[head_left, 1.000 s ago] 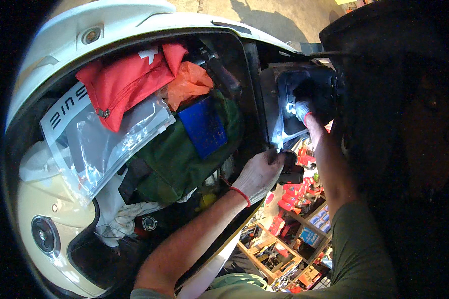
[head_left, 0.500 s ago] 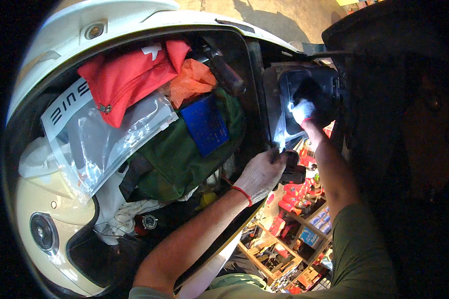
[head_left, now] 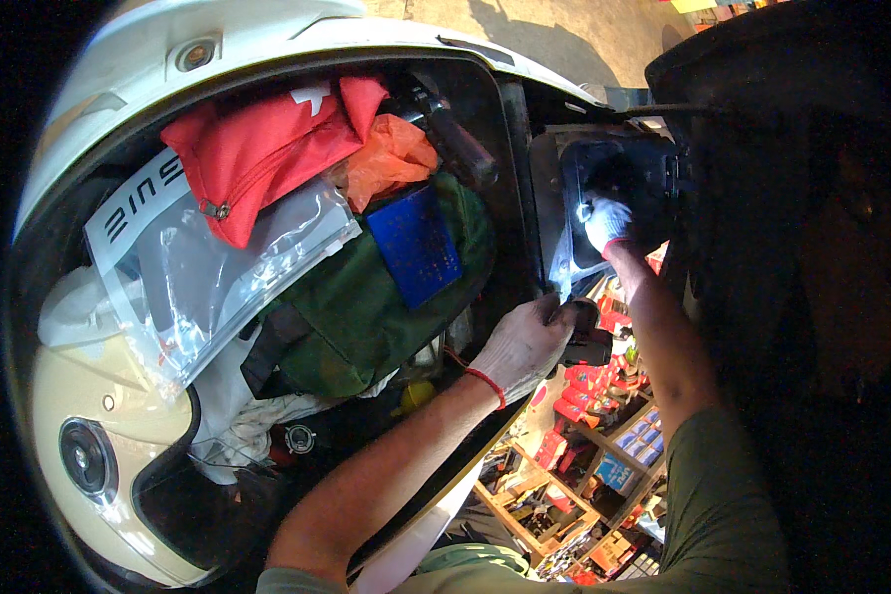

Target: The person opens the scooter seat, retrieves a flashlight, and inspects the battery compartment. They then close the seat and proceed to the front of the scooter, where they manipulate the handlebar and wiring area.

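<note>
My left hand (head_left: 527, 348), in a white knit glove with a red cuff, is closed on a black handheld light (head_left: 589, 342) at the inner edge of a scooter's storage bay. Its beam falls into a dark recess (head_left: 574, 163) beyond. Inside that recess is my right hand (head_left: 609, 226), gloved the same way, brightly lit and closed. Its fingertips are washed out by glare, so I cannot make out what they hold. Left of both hands, the storage bay holds a dark green bag (head_left: 337, 342) with a blue flat item (head_left: 416, 252) on top.
A red pouch (head_left: 267, 148), an orange plastic bag (head_left: 391, 158) and a clear zip bag (head_left: 228, 267) lie in the bay. A cream helmet (head_left: 64, 396) sits at its left end. The raised dark seat (head_left: 792, 198) stands right. Below are wooden compartments (head_left: 544, 515) with tools and boxes.
The whole view has shifted slightly to the right. Both hands keep nearly the same places and grips.
</note>
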Action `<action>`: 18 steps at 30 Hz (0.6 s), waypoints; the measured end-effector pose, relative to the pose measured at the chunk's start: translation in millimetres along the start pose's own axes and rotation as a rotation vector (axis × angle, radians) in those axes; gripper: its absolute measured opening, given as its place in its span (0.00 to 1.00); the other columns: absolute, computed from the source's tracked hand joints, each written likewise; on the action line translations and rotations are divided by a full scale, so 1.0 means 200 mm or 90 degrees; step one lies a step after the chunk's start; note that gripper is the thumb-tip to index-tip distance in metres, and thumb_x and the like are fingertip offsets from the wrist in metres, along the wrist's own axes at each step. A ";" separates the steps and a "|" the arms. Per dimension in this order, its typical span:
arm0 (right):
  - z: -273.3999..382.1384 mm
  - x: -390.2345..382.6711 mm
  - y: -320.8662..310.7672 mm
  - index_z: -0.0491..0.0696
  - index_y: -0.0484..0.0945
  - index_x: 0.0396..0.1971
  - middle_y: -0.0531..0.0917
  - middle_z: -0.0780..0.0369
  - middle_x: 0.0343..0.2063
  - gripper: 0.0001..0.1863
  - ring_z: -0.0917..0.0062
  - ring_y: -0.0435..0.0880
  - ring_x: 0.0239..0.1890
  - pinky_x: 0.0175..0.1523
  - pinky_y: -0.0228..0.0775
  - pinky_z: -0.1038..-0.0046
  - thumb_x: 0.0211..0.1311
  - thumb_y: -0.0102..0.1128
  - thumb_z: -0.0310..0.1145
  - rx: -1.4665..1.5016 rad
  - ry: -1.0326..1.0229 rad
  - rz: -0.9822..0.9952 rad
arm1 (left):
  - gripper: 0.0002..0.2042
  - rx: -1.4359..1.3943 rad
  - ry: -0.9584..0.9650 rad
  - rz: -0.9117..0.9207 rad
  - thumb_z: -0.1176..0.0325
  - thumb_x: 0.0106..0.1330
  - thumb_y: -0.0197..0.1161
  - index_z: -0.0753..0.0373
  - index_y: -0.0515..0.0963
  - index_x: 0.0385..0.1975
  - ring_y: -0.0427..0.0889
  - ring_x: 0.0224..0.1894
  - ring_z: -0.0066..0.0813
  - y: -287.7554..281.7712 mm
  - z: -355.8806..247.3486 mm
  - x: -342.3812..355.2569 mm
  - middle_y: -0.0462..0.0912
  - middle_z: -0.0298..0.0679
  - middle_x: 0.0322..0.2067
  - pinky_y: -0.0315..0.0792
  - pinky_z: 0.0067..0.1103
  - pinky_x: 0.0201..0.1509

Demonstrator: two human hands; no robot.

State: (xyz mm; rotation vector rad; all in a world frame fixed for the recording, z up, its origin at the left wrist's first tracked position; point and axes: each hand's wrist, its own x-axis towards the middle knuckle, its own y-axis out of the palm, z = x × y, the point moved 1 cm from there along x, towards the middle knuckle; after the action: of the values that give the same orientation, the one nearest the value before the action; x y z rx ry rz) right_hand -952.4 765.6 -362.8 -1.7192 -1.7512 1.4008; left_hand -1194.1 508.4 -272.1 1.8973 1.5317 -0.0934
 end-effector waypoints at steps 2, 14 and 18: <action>-0.04 0.00 0.03 0.50 0.85 0.40 0.86 0.50 0.40 0.26 0.54 0.85 0.44 0.49 0.77 0.54 0.61 0.52 0.58 -0.021 0.096 0.007 | 0.19 -0.003 0.011 0.007 0.61 0.74 0.52 0.73 0.76 0.50 0.79 0.41 0.27 0.02 0.01 0.01 0.84 0.53 0.40 0.72 0.28 0.49; -0.05 -0.01 0.07 0.51 0.85 0.35 0.87 0.53 0.39 0.20 0.58 0.86 0.40 0.46 0.76 0.55 0.63 0.52 0.50 -0.008 0.034 -0.014 | 0.24 -0.019 0.025 0.015 0.55 0.72 0.50 0.72 0.75 0.51 0.80 0.47 0.59 0.01 0.00 -0.01 0.80 0.63 0.42 0.74 0.38 0.48; 0.01 -0.03 -0.06 0.50 0.86 0.36 0.86 0.51 0.40 0.21 0.55 0.85 0.41 0.49 0.75 0.55 0.63 0.51 0.51 0.095 0.056 -0.008 | 0.23 -0.018 0.035 -0.009 0.54 0.72 0.50 0.72 0.76 0.50 0.80 0.47 0.59 0.01 0.02 0.00 0.80 0.63 0.41 0.74 0.38 0.47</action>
State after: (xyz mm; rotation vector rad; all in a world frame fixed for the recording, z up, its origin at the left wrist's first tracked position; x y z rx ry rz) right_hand -960.1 760.9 -351.7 -1.6623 -1.5674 1.3914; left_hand -1191.4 507.0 -274.0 1.8812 1.5749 -0.0268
